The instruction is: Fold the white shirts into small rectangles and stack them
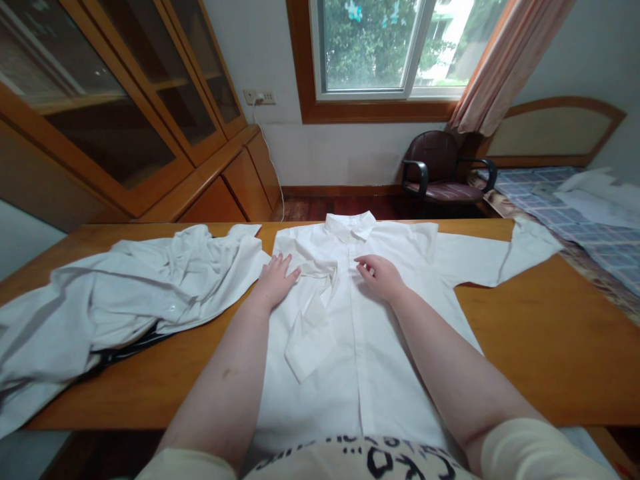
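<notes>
A white button-up shirt (380, 333) lies flat, front up, on the wooden table (550, 333), collar pointing away from me. Its left sleeve is folded in over the chest in a crumpled strip; its right sleeve stretches out toward the table's right edge. My left hand (276, 278) rests flat on the shirt's left shoulder area, fingers stretched out. My right hand (379, 273) lies on the chest near the button placket, fingers curled loosely and pressing on the cloth, holding nothing I can make out.
A heap of crumpled white garments (125, 293) with something dark under it covers the table's left part. Wooden glass-door cabinets (125, 113) stand at left. Behind the table are a dark armchair (440, 173), a window with a curtain, and a bed (590, 213) at right.
</notes>
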A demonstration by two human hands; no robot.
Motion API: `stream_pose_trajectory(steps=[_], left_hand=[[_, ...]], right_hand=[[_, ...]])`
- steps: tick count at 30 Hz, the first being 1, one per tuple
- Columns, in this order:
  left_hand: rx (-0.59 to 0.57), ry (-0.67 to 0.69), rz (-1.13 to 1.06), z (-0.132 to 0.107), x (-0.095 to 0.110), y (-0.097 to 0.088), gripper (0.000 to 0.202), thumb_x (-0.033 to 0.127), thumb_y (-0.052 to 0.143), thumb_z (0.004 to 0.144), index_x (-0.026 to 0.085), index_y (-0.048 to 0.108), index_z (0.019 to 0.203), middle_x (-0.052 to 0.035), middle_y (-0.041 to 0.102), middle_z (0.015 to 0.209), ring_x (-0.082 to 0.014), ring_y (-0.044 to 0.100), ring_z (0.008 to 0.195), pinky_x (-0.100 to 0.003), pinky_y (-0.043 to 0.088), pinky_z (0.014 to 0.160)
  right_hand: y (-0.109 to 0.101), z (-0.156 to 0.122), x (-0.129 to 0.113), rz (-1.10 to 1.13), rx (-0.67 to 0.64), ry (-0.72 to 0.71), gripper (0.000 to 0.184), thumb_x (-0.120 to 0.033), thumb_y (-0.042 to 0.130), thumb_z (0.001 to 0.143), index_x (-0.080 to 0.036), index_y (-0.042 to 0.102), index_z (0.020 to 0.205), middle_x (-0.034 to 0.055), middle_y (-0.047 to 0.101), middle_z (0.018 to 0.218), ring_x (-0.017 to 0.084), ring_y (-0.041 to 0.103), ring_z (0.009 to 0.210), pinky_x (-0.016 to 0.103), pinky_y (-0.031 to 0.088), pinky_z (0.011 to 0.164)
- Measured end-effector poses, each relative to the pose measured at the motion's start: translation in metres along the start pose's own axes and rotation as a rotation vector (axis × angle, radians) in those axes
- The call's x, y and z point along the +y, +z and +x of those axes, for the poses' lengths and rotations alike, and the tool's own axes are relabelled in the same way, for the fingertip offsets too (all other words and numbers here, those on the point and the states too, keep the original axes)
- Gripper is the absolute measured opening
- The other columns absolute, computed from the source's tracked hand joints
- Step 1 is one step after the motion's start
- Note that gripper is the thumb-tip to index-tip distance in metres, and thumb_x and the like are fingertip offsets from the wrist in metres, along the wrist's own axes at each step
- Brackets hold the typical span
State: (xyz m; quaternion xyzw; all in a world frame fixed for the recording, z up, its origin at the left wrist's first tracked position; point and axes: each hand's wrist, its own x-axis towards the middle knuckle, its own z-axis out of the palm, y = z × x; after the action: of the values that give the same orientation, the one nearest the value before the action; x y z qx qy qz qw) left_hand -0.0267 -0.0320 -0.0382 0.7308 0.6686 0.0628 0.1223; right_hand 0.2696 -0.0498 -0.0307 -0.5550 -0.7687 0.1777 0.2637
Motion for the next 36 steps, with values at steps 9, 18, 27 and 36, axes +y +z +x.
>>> stream_pose_trajectory(steps=[9, 18, 27, 36], left_hand=[[0.013, 0.207, 0.078, -0.003, 0.016, -0.001, 0.059, 0.035, 0.042, 0.088, 0.019, 0.036, 0.145, -0.0107, 0.033, 0.152, -0.0232, 0.024, 0.142, -0.047, 0.014, 0.116], [-0.024, 0.221, 0.078, 0.000, 0.019, 0.000, 0.051, 0.026, 0.035, 0.091, 0.023, 0.041, 0.142, -0.0090, 0.034, 0.152, -0.0213, 0.028, 0.141, -0.047, 0.018, 0.115], [-0.012, 0.218, 0.076, 0.004, 0.016, 0.006, 0.053, 0.025, 0.036, 0.089, 0.023, 0.042, 0.142, -0.0083, 0.035, 0.152, -0.0218, 0.028, 0.141, -0.046, 0.018, 0.115], [-0.002, 0.212, 0.060, 0.004, 0.017, 0.005, 0.052, 0.026, 0.036, 0.089, 0.021, 0.045, 0.140, -0.0086, 0.036, 0.151, -0.0230, 0.030, 0.140, -0.047, 0.019, 0.115]], right_hand=[[0.012, -0.004, -0.036, 0.079, -0.290, 0.052, 0.034, -0.052, 0.055, 0.084, -0.020, 0.065, 0.075, -0.0015, 0.061, 0.065, 0.011, 0.048, 0.058, 0.024, 0.028, 0.054], [0.030, -0.006, -0.041, 0.037, -0.194, 0.241, 0.032, -0.044, 0.052, 0.084, -0.021, 0.061, 0.064, -0.0020, 0.058, 0.057, 0.012, 0.048, 0.056, 0.025, 0.026, 0.053], [0.029, -0.009, -0.043, 0.117, -0.200, 0.028, 0.026, -0.043, 0.061, 0.079, -0.020, 0.060, 0.067, -0.0019, 0.058, 0.063, 0.011, 0.046, 0.058, 0.023, 0.029, 0.056], [0.034, -0.009, -0.044, 0.151, -0.190, 0.119, 0.029, -0.034, 0.053, 0.078, -0.020, 0.048, 0.053, -0.0041, 0.045, 0.050, 0.010, 0.038, 0.050, 0.025, 0.023, 0.051]])
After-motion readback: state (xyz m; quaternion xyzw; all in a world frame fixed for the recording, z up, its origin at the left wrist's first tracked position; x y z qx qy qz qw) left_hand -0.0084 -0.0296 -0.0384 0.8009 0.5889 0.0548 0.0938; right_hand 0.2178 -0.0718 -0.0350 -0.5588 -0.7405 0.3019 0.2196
